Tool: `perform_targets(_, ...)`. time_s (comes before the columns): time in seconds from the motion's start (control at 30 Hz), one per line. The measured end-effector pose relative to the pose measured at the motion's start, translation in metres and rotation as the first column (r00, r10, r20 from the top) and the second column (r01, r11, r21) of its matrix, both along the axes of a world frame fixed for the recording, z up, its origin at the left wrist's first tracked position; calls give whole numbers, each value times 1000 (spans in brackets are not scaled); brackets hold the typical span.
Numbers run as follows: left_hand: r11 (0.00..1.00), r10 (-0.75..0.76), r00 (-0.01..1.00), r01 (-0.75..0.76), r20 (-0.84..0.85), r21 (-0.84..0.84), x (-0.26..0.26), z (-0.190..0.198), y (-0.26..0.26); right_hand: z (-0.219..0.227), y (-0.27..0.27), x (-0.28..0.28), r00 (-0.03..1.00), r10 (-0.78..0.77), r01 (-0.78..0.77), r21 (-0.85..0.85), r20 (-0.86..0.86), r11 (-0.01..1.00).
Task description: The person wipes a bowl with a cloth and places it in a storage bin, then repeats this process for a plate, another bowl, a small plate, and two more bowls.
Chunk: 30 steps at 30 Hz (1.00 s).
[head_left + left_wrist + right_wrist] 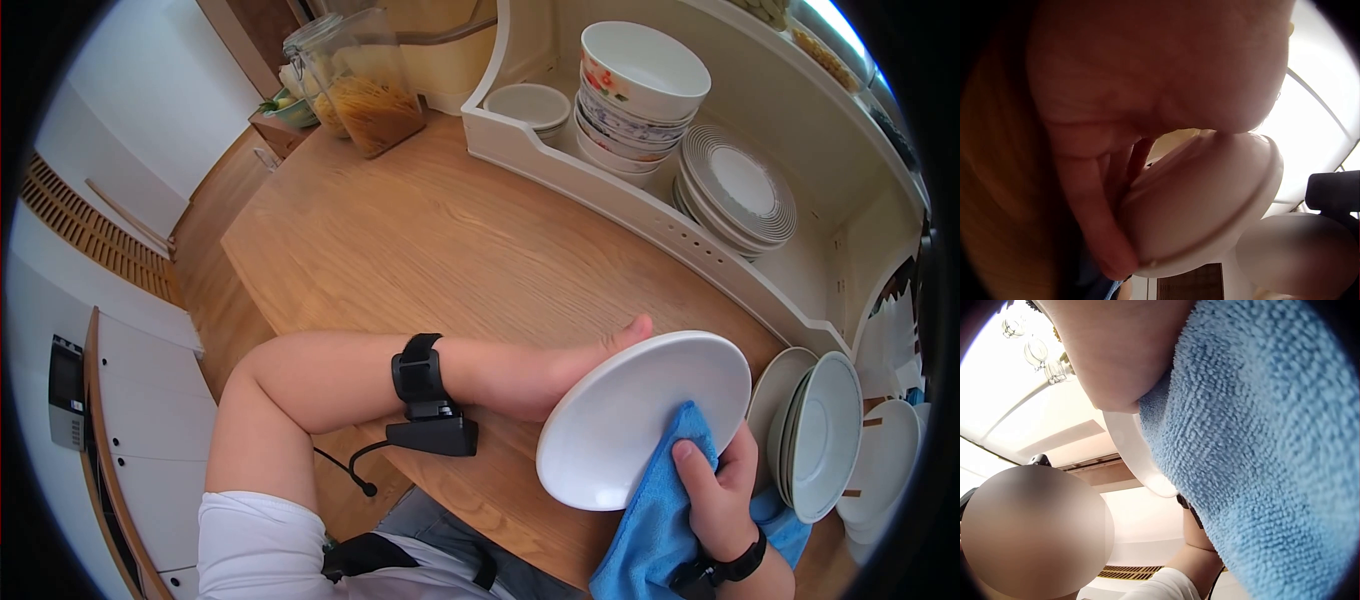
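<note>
A white plate (pixel 620 430) is held up at a slant above the table's near edge. My left hand (pixel 580 368) grips it from behind, its thumb by the upper rim. In the left wrist view, the fingers (pixel 1094 219) curl along the underside of the plate (pixel 1204 206). My right hand (pixel 722 500) holds a blue cloth (pixel 645 530) between thumb and fingers, pressed to the plate's face at its right part. The cloth (pixel 1241 444) fills much of the right wrist view and hides part of the plate there.
Stacked plates (pixel 820 435) stand right of the hands, with more white dishes (pixel 885 460) beyond. A cream rack (pixel 640 215) along the back holds a bowl stack (pixel 640 75) and ringed plates (pixel 740 190). Glass jars of pasta (pixel 370 105) stand at the wooden table's (pixel 400 230) far left.
</note>
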<state>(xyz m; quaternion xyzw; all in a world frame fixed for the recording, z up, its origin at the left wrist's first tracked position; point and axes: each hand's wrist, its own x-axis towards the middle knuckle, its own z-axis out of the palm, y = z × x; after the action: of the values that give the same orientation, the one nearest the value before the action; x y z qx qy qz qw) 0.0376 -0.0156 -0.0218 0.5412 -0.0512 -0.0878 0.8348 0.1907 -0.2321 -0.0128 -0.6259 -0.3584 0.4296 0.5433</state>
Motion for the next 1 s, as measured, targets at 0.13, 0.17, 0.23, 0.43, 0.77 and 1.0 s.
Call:
perform_targets(0.13,999,32,992,-35,-121,-23,-3,-1,1,-2,0,-3,997,-74,74,9,-12,997)
perform_targets(0.17,999,-18,989,14,-146,-33,-4,-1,3,-2,0,-2,997,-80,80,3,-11,997)
perform_targets(0.23,997,-71,983,64,-171,-44,-5,-1,4,0,0,-1,999,-50,50,-4,-6,999)
perform_targets(0.43,995,1,997,-8,-71,-96,-5,-3,2,-3,1,0,1000,1,0,-18,13,1000)
perform_targets(0.77,992,53,994,-63,-90,-111,-2,4,-4,1,5,-2,990,15,-20,34,142,999)
perform_targets(1.0,996,12,990,-25,-142,-88,-6,7,1,1,5,-1,984,48,-55,39,172,998)
